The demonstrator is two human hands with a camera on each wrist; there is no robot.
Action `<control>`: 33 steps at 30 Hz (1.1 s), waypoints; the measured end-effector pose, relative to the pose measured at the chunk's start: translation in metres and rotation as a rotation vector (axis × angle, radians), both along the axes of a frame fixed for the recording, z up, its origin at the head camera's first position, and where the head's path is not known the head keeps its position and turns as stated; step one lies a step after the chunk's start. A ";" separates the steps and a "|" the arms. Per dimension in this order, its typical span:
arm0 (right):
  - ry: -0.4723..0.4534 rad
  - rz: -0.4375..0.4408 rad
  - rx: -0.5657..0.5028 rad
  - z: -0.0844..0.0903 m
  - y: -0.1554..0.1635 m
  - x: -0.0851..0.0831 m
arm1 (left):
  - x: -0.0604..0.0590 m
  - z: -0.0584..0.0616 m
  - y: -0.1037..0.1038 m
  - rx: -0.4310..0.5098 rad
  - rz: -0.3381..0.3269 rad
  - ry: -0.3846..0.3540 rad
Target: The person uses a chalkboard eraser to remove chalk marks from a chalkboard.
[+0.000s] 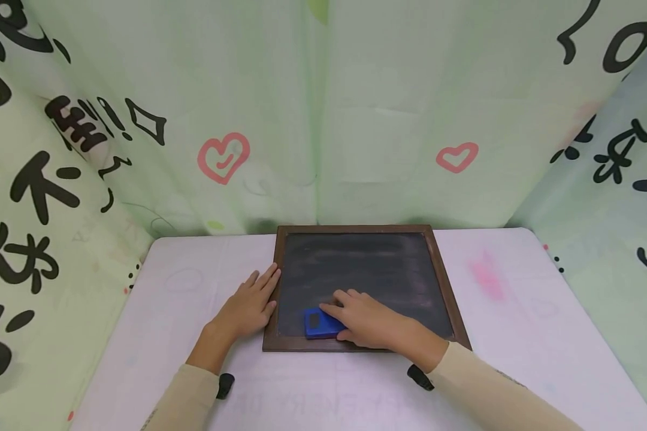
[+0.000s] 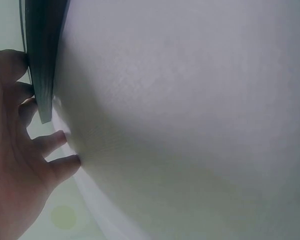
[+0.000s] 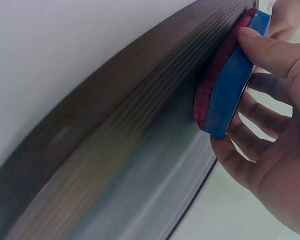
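Green printed curtains (image 1: 313,120) wall in a pale table (image 1: 183,299) on which a wood-framed chalkboard (image 1: 361,269) lies flat, its long axis running left to right. At the board's nine o'clock edge, the left hand (image 1: 250,305) rests flat with straight fingers against the frame, holding nothing; the left wrist view shows its fingertips (image 2: 60,140) along the frame's edge. Just beside it, toward the board's seven o'clock corner, the right hand (image 1: 369,320) pinches a blue eraser (image 1: 319,323), thumb on one edge and fingers curled round the other, its red felt (image 3: 215,75) face down on the slate. From that grip, the smudged slate spreads away toward twelve and two o'clock. The right hand is on the eraser; the left is nearer the frame.
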State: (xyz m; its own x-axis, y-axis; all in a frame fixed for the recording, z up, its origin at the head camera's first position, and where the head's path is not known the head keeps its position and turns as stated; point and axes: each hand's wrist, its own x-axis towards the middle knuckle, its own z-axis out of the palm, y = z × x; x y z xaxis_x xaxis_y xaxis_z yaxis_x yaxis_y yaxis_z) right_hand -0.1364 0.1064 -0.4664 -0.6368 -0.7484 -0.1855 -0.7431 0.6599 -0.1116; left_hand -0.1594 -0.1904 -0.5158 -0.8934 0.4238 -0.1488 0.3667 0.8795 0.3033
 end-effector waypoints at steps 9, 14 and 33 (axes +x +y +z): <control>-0.051 -0.124 -0.099 -0.003 0.056 -0.003 | 0.000 0.000 -0.001 -0.002 -0.003 0.003; -0.045 -0.171 -0.127 -0.004 0.091 -0.006 | 0.000 -0.001 0.000 0.002 -0.002 -0.008; -0.040 -0.299 -0.204 0.001 0.160 0.001 | 0.001 0.000 0.000 0.014 -0.003 0.002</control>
